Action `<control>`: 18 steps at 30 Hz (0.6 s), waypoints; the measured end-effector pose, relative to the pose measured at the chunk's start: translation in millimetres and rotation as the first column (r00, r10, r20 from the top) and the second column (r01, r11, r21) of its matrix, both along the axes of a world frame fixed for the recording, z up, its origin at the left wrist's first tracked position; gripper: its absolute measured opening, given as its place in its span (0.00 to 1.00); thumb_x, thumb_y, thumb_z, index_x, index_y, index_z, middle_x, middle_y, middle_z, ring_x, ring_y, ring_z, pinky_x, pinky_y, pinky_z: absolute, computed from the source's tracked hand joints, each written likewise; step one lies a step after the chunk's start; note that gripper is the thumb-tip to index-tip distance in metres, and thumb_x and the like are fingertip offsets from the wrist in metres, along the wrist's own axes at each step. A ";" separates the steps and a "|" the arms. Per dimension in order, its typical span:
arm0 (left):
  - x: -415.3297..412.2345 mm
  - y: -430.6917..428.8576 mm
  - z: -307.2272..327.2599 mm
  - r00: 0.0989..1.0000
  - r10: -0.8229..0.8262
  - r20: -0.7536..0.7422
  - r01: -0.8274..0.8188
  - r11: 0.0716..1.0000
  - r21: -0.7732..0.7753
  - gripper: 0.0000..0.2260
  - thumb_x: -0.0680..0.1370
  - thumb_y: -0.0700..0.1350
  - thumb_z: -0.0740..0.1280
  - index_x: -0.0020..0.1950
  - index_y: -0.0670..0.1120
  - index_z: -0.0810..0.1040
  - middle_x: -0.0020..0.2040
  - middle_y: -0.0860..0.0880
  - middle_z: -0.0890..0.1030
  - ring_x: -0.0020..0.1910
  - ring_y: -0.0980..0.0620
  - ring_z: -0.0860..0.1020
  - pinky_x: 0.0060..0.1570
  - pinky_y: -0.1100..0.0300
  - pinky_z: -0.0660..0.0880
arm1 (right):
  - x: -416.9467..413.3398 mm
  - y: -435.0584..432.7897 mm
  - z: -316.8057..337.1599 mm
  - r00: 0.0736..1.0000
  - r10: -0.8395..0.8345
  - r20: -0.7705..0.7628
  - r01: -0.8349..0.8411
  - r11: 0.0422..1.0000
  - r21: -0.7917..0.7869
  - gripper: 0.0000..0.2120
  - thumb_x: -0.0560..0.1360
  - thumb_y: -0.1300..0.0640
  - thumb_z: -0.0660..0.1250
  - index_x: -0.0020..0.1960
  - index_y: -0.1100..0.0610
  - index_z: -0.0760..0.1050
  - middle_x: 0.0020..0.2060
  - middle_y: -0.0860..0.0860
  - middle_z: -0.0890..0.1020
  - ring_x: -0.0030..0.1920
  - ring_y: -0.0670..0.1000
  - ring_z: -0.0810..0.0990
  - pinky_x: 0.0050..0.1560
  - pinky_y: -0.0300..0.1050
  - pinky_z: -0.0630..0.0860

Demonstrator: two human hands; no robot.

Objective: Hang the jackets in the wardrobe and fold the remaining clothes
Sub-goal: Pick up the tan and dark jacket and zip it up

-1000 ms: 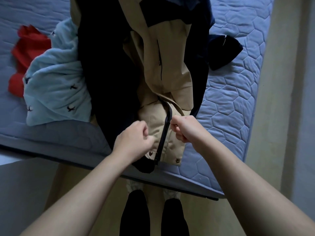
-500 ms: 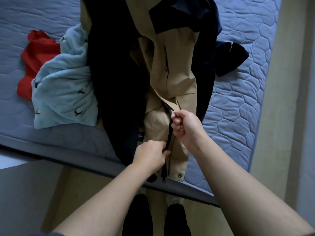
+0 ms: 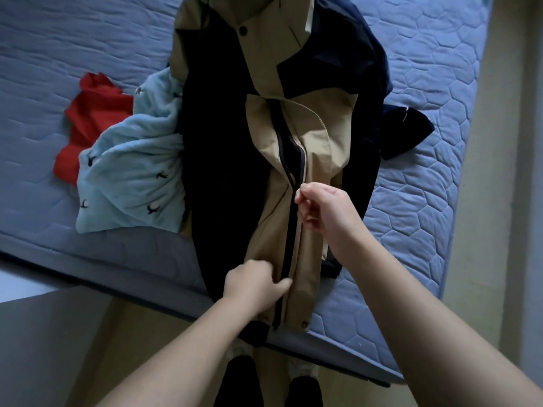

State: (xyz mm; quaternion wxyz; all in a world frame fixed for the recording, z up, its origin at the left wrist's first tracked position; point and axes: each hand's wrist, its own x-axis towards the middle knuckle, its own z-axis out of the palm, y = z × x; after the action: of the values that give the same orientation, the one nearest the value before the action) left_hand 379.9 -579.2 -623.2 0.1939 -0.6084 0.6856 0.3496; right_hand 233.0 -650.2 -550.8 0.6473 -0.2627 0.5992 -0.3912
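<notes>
Head view looks down on a tan and navy jacket (image 3: 323, 136) lying front up on the bed (image 3: 440, 69), its hem at the near edge; the left hand (image 3: 252, 284) grips the tan fabric low down, just beside the zipper (image 3: 289, 230); the right hand (image 3: 323, 210), farther up and apart from the left, pinches at the zipper, whose teeth lie parted above it; a light blue garment (image 3: 132, 171) and a red garment (image 3: 94, 113) lie to the jacket's left, a dark garment (image 3: 408, 130) to its right.
</notes>
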 end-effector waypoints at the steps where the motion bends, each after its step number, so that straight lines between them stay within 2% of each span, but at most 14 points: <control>1: -5.5 -11.3 7.9 0.998 0.067 -0.020 -0.068 0.995 -0.078 0.21 0.72 0.69 0.59 0.41 0.51 0.72 0.41 0.50 0.79 0.45 0.45 0.79 0.38 0.57 0.71 | 0.0 -1.5 2.3 1.000 0.014 -0.021 -0.014 1.000 -0.015 0.16 0.78 0.60 0.59 0.32 0.56 0.73 0.22 0.48 0.69 0.23 0.44 0.67 0.26 0.37 0.60; 4: -24.4 -42.9 26.8 0.978 0.174 -0.112 -0.201 0.930 -0.307 0.21 0.71 0.68 0.59 0.41 0.49 0.72 0.42 0.48 0.81 0.45 0.42 0.80 0.39 0.56 0.71 | 1.2 -1.8 4.9 0.999 0.025 -0.030 -0.026 0.999 -0.038 0.16 0.78 0.61 0.59 0.32 0.57 0.74 0.22 0.48 0.69 0.23 0.44 0.67 0.25 0.36 0.61; 6: -33.3 -58.3 32.5 0.969 0.191 -0.155 -0.236 0.900 -0.366 0.18 0.73 0.63 0.59 0.44 0.48 0.75 0.43 0.47 0.81 0.45 0.42 0.80 0.41 0.55 0.73 | 1.8 -0.9 4.3 1.000 0.019 -0.023 -0.020 0.999 -0.041 0.16 0.78 0.62 0.59 0.32 0.58 0.73 0.22 0.48 0.69 0.23 0.45 0.66 0.25 0.37 0.59; 8: -37.8 -65.6 32.2 0.974 0.166 -0.155 -0.214 0.902 -0.374 0.15 0.76 0.57 0.58 0.46 0.48 0.77 0.42 0.46 0.82 0.45 0.41 0.80 0.40 0.56 0.72 | 1.0 -1.2 3.8 1.000 0.008 -0.013 -0.008 0.999 -0.031 0.16 0.79 0.62 0.59 0.33 0.59 0.73 0.22 0.49 0.69 0.23 0.46 0.65 0.25 0.37 0.57; 11: -38.4 -61.3 26.5 0.981 0.111 -0.160 -0.166 0.907 -0.388 0.12 0.76 0.53 0.59 0.39 0.46 0.73 0.40 0.45 0.81 0.43 0.41 0.80 0.37 0.57 0.68 | -0.7 -4.1 3.3 0.998 -0.060 0.002 0.060 0.998 -0.014 0.15 0.79 0.62 0.59 0.33 0.59 0.73 0.22 0.49 0.69 0.23 0.45 0.65 0.24 0.36 0.57; 14: -32.3 -46.0 14.2 0.988 0.074 -0.136 -0.120 0.923 -0.366 0.11 0.75 0.51 0.60 0.35 0.48 0.70 0.39 0.47 0.81 0.43 0.42 0.80 0.38 0.58 0.70 | 3.1 -11.1 2.2 0.990 -0.140 0.021 0.141 0.990 -0.009 0.15 0.78 0.63 0.58 0.33 0.59 0.74 0.23 0.49 0.70 0.24 0.44 0.67 0.24 0.35 0.59; 18: -22.4 -29.1 -4.3 0.997 0.020 -0.073 -0.039 0.961 -0.274 0.11 0.76 0.51 0.59 0.40 0.48 0.77 0.41 0.48 0.81 0.43 0.44 0.81 0.41 0.58 0.74 | 10.2 -26.9 5.2 0.981 -0.183 0.063 0.185 0.983 -0.021 0.18 0.78 0.63 0.58 0.31 0.56 0.75 0.24 0.49 0.70 0.26 0.45 0.67 0.24 0.36 0.60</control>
State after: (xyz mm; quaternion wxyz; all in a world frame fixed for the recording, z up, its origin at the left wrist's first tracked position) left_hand 357.4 -608.3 -627.5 0.0781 -0.6272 0.7247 0.2746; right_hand 243.2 -677.1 -545.6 0.6227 -0.2029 0.5956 -0.4651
